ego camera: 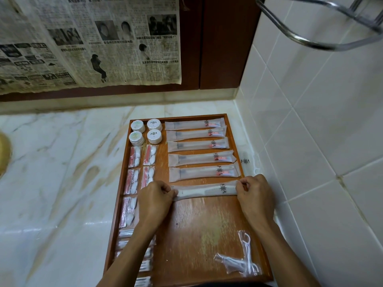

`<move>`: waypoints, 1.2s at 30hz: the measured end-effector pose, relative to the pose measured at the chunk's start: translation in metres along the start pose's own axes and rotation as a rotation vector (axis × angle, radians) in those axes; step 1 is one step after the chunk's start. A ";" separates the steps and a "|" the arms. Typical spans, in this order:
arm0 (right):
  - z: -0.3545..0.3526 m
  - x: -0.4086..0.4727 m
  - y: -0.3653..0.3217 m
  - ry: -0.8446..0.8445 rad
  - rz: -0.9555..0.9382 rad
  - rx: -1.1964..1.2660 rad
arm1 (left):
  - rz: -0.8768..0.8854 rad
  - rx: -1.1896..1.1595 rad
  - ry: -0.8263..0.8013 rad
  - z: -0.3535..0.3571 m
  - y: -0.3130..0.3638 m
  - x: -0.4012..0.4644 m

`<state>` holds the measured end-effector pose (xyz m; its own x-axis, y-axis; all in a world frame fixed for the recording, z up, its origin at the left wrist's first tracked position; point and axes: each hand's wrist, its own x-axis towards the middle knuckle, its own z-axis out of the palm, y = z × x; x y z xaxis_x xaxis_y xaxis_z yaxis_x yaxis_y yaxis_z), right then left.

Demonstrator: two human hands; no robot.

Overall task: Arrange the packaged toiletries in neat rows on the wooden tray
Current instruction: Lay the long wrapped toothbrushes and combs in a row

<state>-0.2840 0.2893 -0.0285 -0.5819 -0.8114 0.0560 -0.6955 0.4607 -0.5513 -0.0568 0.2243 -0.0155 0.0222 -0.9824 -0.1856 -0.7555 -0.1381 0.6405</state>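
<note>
A wooden tray [194, 230] lies on the marble counter in the corner. Several packaged toothbrush kits [202, 157] lie in a row along its right side. Below them a packaged white comb [204, 191] stretches crosswise; my left hand [155, 200] pinches its left end and my right hand [256, 195] pinches its right end. Round white soap packets [146, 131] fill the tray's top left, with red-and-white sachets [141, 168] in two columns beneath them. Small white packets [126, 239] lie partly hidden under my left forearm. Packaged floss picks [242, 257] lie loose at the bottom right.
A clear packet with a dark logo [245, 161] lies on the counter between the tray and the tiled wall [310, 141]. A chrome rack [310, 27] hangs at the upper right. Newspaper [89, 42] covers the back wall. A yellowish object [4, 152] sits at the left edge.
</note>
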 end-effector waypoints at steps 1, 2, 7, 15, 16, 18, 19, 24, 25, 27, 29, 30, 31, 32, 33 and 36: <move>0.000 0.000 0.000 0.000 -0.005 0.000 | 0.002 0.000 -0.002 0.000 -0.001 0.001; 0.001 0.000 0.001 0.003 -0.010 0.002 | 0.003 -0.001 -0.004 0.000 -0.001 0.001; 0.002 0.000 0.003 0.018 -0.032 0.042 | 0.013 0.002 -0.013 0.001 -0.003 0.004; 0.002 -0.002 0.005 0.045 -0.056 0.110 | 0.005 0.057 -0.045 0.000 0.001 0.006; 0.002 -0.002 0.005 0.051 -0.060 0.114 | 0.000 0.064 -0.049 -0.001 0.001 0.007; 0.000 -0.002 0.006 0.064 -0.058 0.133 | -0.021 0.090 -0.052 -0.001 0.002 0.008; -0.002 -0.002 0.007 0.073 -0.049 0.137 | -0.031 0.112 -0.046 -0.002 0.002 0.009; -0.017 0.008 0.010 0.159 -0.042 0.091 | -0.051 0.194 0.032 -0.006 0.002 0.012; -0.017 0.010 0.010 0.142 -0.036 0.080 | -0.049 0.199 0.052 -0.007 0.003 0.013; -0.017 0.013 0.010 0.070 -0.025 0.034 | -0.031 0.210 0.078 -0.008 0.007 0.015; -0.014 0.017 0.013 -0.018 -0.040 -0.046 | 0.025 0.216 0.055 -0.008 0.015 0.016; -0.012 0.018 0.014 -0.048 -0.052 -0.098 | 0.060 0.214 0.027 -0.007 0.020 0.017; -0.011 0.019 0.017 -0.061 -0.058 -0.142 | 0.090 0.201 -0.006 -0.005 0.024 0.017; -0.010 0.020 0.018 -0.067 -0.049 -0.169 | 0.131 0.178 -0.031 -0.001 0.029 0.017; -0.011 0.021 0.018 -0.076 -0.036 -0.186 | 0.177 0.151 -0.042 0.003 0.033 0.017; -0.013 0.021 0.013 -0.122 -0.001 -0.236 | 0.271 0.186 -0.055 0.012 0.051 0.016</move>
<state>-0.3103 0.2828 -0.0233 -0.5358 -0.8428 -0.0521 -0.7835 0.5192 -0.3416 -0.1027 0.2031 0.0057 -0.2271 -0.9713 -0.0703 -0.8358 0.1574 0.5260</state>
